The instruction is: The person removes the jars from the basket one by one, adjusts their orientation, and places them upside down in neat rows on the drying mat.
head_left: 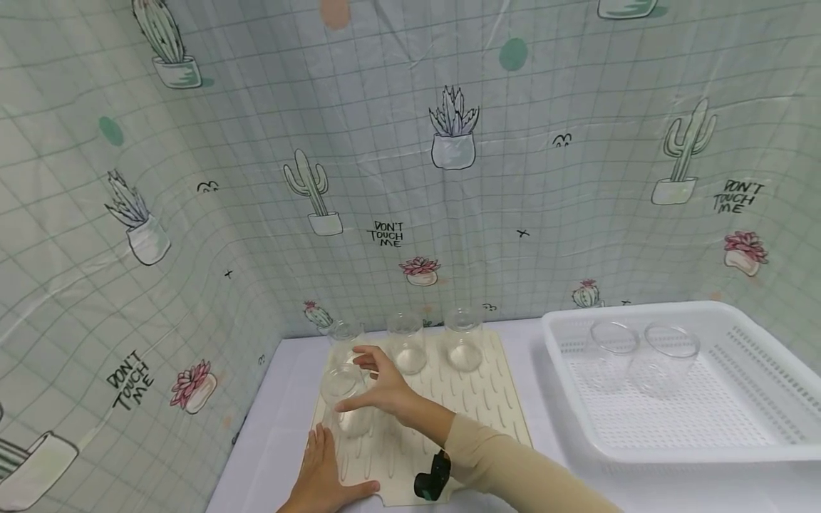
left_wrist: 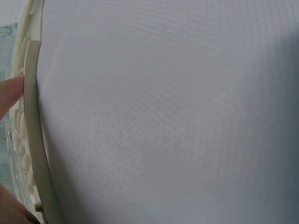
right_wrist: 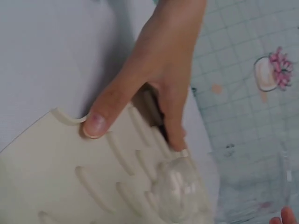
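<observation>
A cream drying mat (head_left: 487, 399) with raised ridges lies on the white-covered table. Clear glasses stand upright on it: a back-left glass (head_left: 343, 330), a middle glass (head_left: 409, 356), a right glass (head_left: 464, 354) and a front-left glass (head_left: 354, 422). My right hand (head_left: 390, 390) is spread in a C beside the front-left glass, thumb and fingers apart; contact is unclear. At the mat's front-left corner rests my left hand (head_left: 318, 476), its thumb on the mat's edge. In the right wrist view, the left hand (right_wrist: 154, 65) lies by the same glass (right_wrist: 177, 191).
To the right stands a white perforated plastic basket (head_left: 693, 454) with two clear glasses inside, a left one (head_left: 612, 353) and a right one (head_left: 667, 360). A patterned curtain (head_left: 539, 178) hangs behind and along the left. A black wrist camera (head_left: 432, 477) is on the right forearm.
</observation>
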`<state>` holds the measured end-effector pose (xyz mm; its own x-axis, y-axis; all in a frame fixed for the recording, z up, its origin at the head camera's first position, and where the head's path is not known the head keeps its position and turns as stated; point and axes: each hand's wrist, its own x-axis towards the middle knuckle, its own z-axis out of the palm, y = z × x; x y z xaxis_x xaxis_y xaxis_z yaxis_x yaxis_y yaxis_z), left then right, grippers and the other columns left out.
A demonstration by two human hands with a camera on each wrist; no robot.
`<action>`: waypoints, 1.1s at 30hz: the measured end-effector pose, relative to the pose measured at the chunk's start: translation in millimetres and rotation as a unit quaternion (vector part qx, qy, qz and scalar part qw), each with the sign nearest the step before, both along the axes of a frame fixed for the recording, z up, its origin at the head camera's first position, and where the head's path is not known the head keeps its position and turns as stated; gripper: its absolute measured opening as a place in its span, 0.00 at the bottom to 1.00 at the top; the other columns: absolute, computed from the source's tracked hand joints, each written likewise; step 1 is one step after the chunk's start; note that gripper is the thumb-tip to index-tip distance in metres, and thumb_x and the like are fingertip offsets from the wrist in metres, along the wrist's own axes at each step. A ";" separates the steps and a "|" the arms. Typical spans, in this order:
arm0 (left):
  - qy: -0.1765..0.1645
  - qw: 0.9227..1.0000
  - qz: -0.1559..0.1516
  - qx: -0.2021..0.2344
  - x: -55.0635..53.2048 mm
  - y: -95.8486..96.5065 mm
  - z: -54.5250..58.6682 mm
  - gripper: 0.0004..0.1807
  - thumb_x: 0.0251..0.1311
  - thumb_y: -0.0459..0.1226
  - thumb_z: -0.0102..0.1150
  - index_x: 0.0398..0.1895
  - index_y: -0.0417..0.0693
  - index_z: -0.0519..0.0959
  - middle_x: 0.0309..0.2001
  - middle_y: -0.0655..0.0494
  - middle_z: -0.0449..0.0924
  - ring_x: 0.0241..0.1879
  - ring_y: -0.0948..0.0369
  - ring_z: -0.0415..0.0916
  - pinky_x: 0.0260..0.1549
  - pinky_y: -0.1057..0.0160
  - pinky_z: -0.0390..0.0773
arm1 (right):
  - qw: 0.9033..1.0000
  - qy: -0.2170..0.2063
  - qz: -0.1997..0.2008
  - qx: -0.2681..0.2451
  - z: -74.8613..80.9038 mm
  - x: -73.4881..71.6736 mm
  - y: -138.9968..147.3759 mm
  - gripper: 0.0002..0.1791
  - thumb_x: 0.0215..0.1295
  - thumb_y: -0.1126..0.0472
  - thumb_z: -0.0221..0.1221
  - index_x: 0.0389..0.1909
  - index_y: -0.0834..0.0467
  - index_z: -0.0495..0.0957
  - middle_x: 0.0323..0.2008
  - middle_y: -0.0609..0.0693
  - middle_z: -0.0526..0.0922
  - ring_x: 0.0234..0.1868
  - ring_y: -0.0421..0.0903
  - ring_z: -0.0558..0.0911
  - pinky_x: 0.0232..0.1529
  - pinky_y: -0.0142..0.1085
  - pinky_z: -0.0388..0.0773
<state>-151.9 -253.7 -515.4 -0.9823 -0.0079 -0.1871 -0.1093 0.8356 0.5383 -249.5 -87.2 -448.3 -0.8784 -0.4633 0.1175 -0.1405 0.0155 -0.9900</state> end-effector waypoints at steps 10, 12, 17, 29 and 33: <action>-0.008 1.000 0.008 0.002 0.7 2.0 -0.3 0.80 0.34 0.66 0.76 0.71 0.16 0.42 0.73 0.20 0.34 0.73 0.29 0.30 0.67 0.31 0.43 | 0.996 -0.007 0.068 -0.060 40.5 1.4 68.6 0.44 0.56 0.65 0.73 0.71 0.62 0.63 0.66 0.57 0.70 0.70 0.55 0.66 0.72 0.50 0.58; -0.008 1.000 0.010 0.001 1.0 2.3 -0.6 0.80 0.33 0.66 0.77 0.71 0.16 0.42 0.73 0.20 0.34 0.73 0.29 0.30 0.67 0.31 0.43 | 0.995 -0.005 0.072 -0.068 46.8 2.3 85.9 0.44 0.55 0.65 0.73 0.71 0.62 0.63 0.66 0.58 0.70 0.70 0.55 0.66 0.72 0.49 0.58; -0.003 1.000 0.005 0.000 1.9 1.7 -1.4 0.79 0.34 0.64 0.78 0.71 0.15 0.42 0.73 0.19 0.34 0.73 0.29 0.30 0.68 0.32 0.42 | 0.995 0.005 0.065 -0.069 58.4 5.5 128.7 0.44 0.55 0.64 0.74 0.70 0.63 0.63 0.66 0.61 0.69 0.70 0.56 0.65 0.72 0.48 0.58; -0.003 1.000 0.003 0.000 1.7 2.8 1.4 0.79 0.35 0.63 0.78 0.70 0.14 0.41 0.72 0.18 0.34 0.72 0.28 0.29 0.68 0.33 0.42 | 0.997 0.051 0.023 -0.054 76.0 10.8 213.2 0.39 0.57 0.70 0.70 0.69 0.63 0.64 0.67 0.63 0.67 0.69 0.52 0.68 0.69 0.38 0.64; -0.005 1.000 0.003 0.000 1.3 4.2 2.3 0.79 0.35 0.63 0.78 0.70 0.14 0.41 0.72 0.18 0.34 0.73 0.28 0.29 0.68 0.33 0.42 | 0.997 0.058 0.011 -0.053 79.5 12.6 237.4 0.37 0.58 0.73 0.67 0.69 0.63 0.64 0.67 0.66 0.66 0.68 0.48 0.69 0.68 0.36 0.65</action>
